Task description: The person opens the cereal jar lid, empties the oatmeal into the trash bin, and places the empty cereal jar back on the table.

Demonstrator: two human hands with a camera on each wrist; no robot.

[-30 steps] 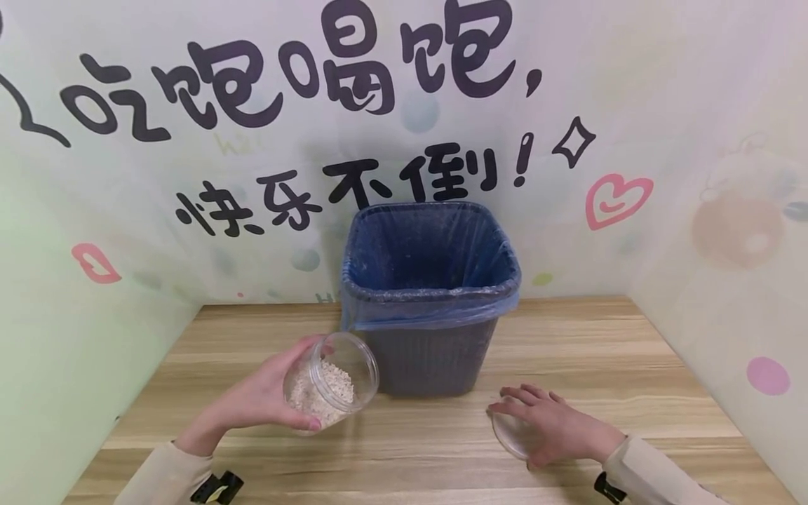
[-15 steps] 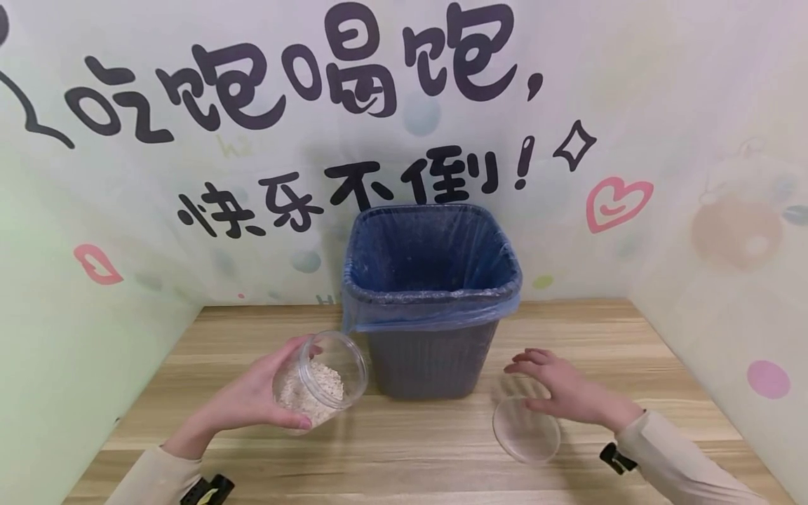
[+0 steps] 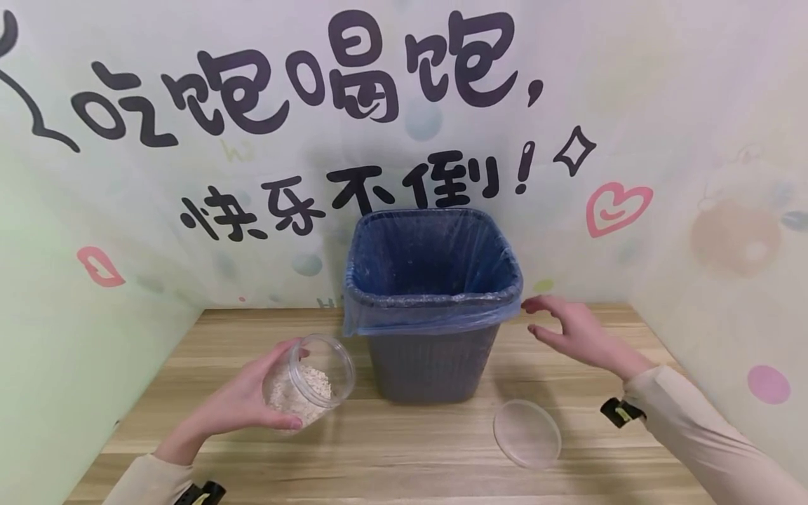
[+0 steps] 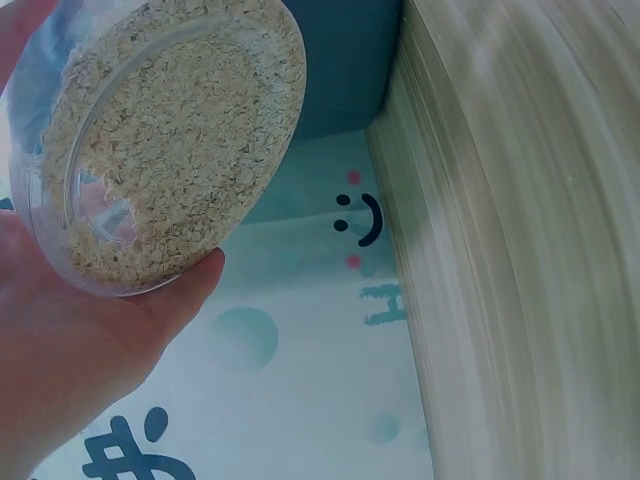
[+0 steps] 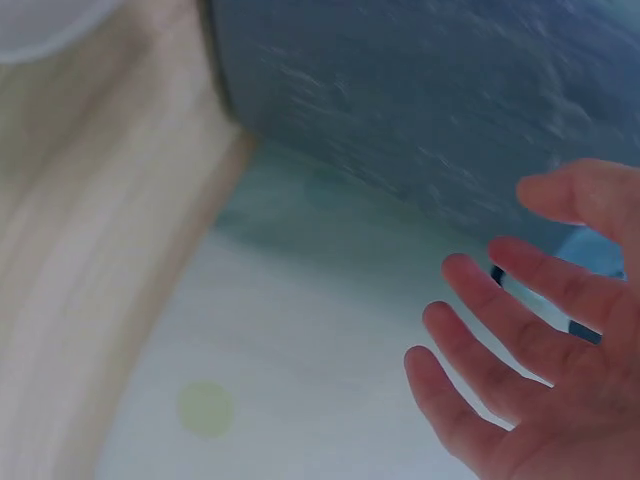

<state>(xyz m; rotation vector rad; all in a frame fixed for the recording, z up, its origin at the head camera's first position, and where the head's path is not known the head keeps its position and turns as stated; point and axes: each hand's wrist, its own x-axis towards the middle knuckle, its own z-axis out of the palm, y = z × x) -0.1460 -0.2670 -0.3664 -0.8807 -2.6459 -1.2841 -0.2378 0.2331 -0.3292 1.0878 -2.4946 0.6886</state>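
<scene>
My left hand grips a clear plastic jar, tilted with its open mouth toward the right. Pale flakes that look like oats fill part of it, and the left wrist view shows them through the jar's bottom. A bin with a blue bag folded over its rim stands at the back middle. My right hand is beside the bin's right rim, fingers spread and holding nothing; the right wrist view shows its loose fingers. On the table lies a round clear lid, below the right hand.
The wood-grain table meets a white printed backdrop right behind the bin. Side panels of the same kind close off the left and right. Black wrist straps show at both sleeves.
My right hand has let go of the lid, leaving it on the table, and has moved up to the bin's right side. The left hand has shifted slightly left with the jar.
</scene>
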